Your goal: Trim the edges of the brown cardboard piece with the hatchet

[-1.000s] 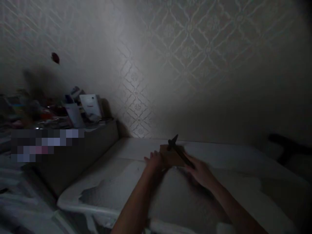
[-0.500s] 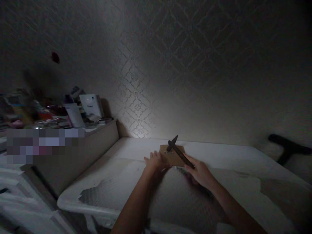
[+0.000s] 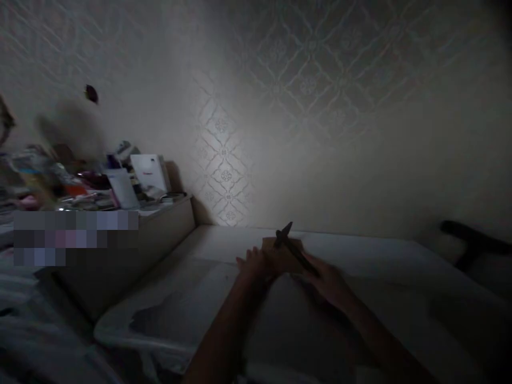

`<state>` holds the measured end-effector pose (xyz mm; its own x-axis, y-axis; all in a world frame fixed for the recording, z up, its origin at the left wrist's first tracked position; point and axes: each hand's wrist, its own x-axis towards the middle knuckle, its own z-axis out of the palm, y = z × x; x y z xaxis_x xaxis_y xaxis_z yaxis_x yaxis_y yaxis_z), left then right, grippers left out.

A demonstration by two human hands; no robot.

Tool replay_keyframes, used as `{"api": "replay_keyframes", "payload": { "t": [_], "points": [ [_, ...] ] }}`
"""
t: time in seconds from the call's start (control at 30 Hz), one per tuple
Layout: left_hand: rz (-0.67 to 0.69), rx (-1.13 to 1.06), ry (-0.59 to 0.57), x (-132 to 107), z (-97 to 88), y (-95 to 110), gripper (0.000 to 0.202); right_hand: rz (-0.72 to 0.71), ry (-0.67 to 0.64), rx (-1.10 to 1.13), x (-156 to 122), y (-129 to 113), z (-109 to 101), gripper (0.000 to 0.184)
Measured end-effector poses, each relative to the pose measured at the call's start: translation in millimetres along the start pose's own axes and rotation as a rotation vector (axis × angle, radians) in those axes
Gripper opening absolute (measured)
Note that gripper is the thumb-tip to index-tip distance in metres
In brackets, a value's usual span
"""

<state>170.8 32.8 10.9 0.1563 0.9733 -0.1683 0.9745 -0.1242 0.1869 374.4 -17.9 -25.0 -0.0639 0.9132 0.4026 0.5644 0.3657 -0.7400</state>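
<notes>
The room is dim. A small brown piece of cardboard (image 3: pixel 280 258) lies on a white table (image 3: pixel 360 250) close to the wall. My left hand (image 3: pixel 253 264) rests on the cardboard's left edge, its fingers curled onto it. My right hand (image 3: pixel 326 281) grips the handle of a small dark hammer (image 3: pixel 291 244), its head held just above the far edge of the cardboard.
A low cabinet (image 3: pixel 132 234) to the left carries white boxes (image 3: pixel 150 173) and several jumbled things. The table's coating is peeled near its front left corner (image 3: pixel 160 320). A dark object (image 3: pixel 472 242) sticks out at the far right. A patterned wall stands right behind.
Both hands and the hammer stay nearly where they were. Only the light flickers, darker half a second ago and brighter now.
</notes>
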Motion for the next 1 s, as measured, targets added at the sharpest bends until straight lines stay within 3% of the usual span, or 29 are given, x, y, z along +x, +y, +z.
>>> {"api": "replay_keyframes", "payload": {
  "t": [1.0],
  "points": [
    [0.02,-0.027,0.003,2.3,2.7,-2.5,0.088,0.006,-0.017,0.057,-1.9,-6.4,-3.6,0.054]
  ]
}}
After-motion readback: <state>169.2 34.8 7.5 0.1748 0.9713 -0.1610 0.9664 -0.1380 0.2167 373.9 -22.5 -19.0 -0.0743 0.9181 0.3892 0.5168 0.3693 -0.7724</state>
